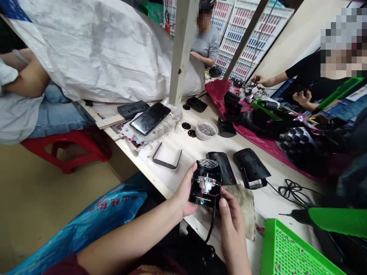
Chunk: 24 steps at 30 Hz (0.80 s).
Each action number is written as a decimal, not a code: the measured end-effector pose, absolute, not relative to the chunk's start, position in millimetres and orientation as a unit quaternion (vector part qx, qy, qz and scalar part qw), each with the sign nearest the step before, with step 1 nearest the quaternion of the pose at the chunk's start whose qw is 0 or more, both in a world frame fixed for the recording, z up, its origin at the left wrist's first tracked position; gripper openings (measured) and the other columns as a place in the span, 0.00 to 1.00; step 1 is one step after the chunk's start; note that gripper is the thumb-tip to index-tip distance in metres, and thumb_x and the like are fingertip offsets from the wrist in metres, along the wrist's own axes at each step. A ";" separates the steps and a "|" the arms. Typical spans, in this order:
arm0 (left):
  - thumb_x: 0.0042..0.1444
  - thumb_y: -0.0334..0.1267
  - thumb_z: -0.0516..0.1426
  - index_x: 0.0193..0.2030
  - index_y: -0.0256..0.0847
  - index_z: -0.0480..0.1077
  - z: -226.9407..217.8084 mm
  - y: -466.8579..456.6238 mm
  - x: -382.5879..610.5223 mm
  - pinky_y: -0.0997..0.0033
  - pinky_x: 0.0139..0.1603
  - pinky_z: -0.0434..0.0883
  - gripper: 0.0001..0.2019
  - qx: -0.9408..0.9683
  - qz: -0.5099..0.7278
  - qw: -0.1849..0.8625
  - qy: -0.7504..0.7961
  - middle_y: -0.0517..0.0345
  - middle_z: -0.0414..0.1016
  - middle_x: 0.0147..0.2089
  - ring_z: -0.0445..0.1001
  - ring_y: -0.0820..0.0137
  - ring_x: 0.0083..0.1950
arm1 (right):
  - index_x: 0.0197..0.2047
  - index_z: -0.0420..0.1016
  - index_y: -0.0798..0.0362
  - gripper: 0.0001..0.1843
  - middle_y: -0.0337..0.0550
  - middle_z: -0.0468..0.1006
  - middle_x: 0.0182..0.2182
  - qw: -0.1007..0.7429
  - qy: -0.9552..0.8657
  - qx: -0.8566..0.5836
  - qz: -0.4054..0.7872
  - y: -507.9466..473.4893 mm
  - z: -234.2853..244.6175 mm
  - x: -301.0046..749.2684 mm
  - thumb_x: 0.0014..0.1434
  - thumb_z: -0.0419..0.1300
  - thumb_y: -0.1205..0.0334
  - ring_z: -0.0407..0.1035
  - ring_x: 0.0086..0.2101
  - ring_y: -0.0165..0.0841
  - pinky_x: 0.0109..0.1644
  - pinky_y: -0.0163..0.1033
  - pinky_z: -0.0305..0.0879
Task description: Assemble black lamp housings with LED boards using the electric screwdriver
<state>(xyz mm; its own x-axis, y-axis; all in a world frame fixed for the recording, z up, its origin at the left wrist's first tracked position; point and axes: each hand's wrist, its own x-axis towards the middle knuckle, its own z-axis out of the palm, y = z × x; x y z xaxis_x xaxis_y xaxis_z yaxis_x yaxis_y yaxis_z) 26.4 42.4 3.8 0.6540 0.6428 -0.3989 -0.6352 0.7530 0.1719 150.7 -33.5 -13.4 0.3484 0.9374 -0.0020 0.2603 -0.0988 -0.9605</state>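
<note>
Two hands occupied: my left hand [185, 195] cups side of black electronics housing [205, 184], my right hand [233, 215] pinches lower corner near black cable [212, 223]; housing held at near edge of workbench [162, 180]. Judged light, rigid. Exposed red wires [214, 195] likely fragile; grip outer walls.

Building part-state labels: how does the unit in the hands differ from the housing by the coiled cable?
Exposure: the held unit shows red wiring and a white part inside; the housing shows its dark outer shell.
Support: the held unit is up between the left hand and right hand; the housing rests on the bench.
Cable: the held unit's black cable hangs down; the housing's coiled cable lies on the bench.
Shared: both are mostly black.
</note>
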 end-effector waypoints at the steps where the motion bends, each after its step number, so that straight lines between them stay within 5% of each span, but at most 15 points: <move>1: 0.60 0.62 0.41 0.47 0.24 0.73 3.2 42.8 25.2 0.64 0.40 0.71 0.38 0.013 0.351 0.911 0.214 0.41 0.79 0.33 0.79 0.59 0.34 | 0.51 0.72 0.52 0.24 0.51 0.76 0.50 0.498 -0.458 -0.646 0.353 -33.1 -14.7 149.5 0.57 0.58 0.45 0.70 0.49 0.43 0.51 0.48 0.66; 19: 0.60 0.64 0.36 0.49 0.20 0.71 4.9 38.9 25.1 0.62 0.39 0.70 0.43 0.027 0.339 0.920 0.193 0.36 0.79 0.34 0.78 0.58 0.32 | 0.49 0.69 0.51 0.21 0.47 0.77 0.44 0.577 -0.430 -0.597 0.356 -38.3 -6.4 131.1 0.57 0.59 0.48 0.71 0.44 0.38 0.47 0.44 0.67; 24: 0.61 0.62 0.38 0.51 0.22 0.71 2.3 36.8 25.5 0.60 0.46 0.69 0.40 0.020 0.354 0.917 0.181 0.37 0.80 0.38 0.78 0.55 0.40 | 0.50 0.68 0.50 0.19 0.47 0.78 0.43 0.565 -0.455 -0.585 0.363 -38.8 -8.7 133.1 0.59 0.58 0.50 0.72 0.43 0.37 0.46 0.44 0.69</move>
<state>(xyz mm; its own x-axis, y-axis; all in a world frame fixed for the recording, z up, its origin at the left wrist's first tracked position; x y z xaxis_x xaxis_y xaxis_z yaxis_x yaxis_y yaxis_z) 25.5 36.8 2.3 0.6843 0.6562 -0.3181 -0.6416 0.7491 0.1649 133.1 -38.8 -8.7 0.3227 0.9424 0.0885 0.1221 0.0513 -0.9912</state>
